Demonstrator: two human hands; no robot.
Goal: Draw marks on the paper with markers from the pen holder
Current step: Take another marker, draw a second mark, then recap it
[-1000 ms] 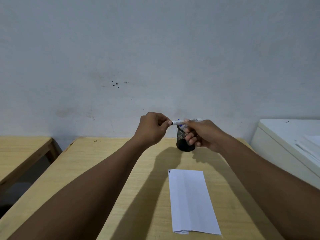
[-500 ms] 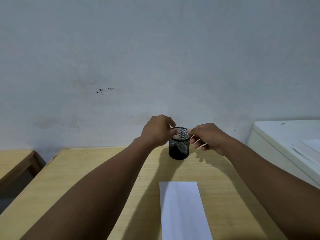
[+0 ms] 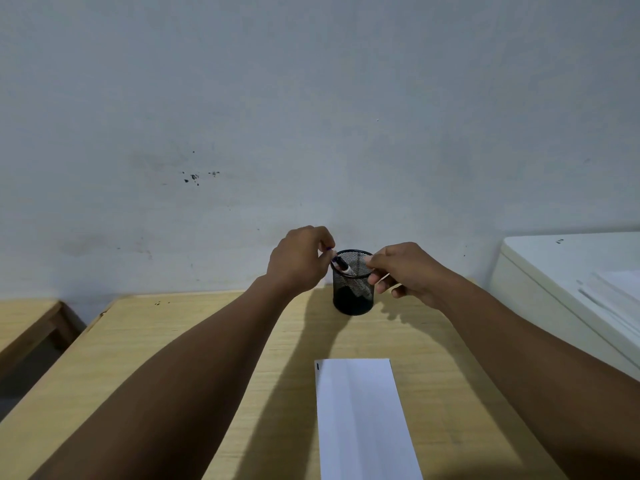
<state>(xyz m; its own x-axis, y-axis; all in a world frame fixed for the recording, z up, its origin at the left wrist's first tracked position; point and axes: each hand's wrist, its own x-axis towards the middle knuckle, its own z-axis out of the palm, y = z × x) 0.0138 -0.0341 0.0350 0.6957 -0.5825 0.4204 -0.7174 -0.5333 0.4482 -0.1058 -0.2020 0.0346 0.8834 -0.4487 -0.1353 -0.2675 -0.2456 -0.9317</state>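
A black mesh pen holder (image 3: 353, 297) stands on the wooden table (image 3: 214, 341) near the wall. My left hand (image 3: 299, 261) pinches the top end of a marker (image 3: 342, 265), which leans tilted inside the holder at its left rim. My right hand (image 3: 407, 271) is at the holder's right side, fingertips pinched on the rim and the other fingers curled beside the mesh. A white sheet of paper (image 3: 363, 420) lies in front of the holder, with a short black mark (image 3: 317, 366) at its far left corner.
A white cabinet (image 3: 540, 271) with sheets of paper (image 3: 613, 292) on top stands close to the table's right edge. A second wooden table (image 3: 24, 320) sits to the left across a gap. The grey wall is right behind the holder.
A second ago both hands held the marker level above the holder. Now my left hand alone holds it, tipped down into the holder, and my right hand has moved to the rim.
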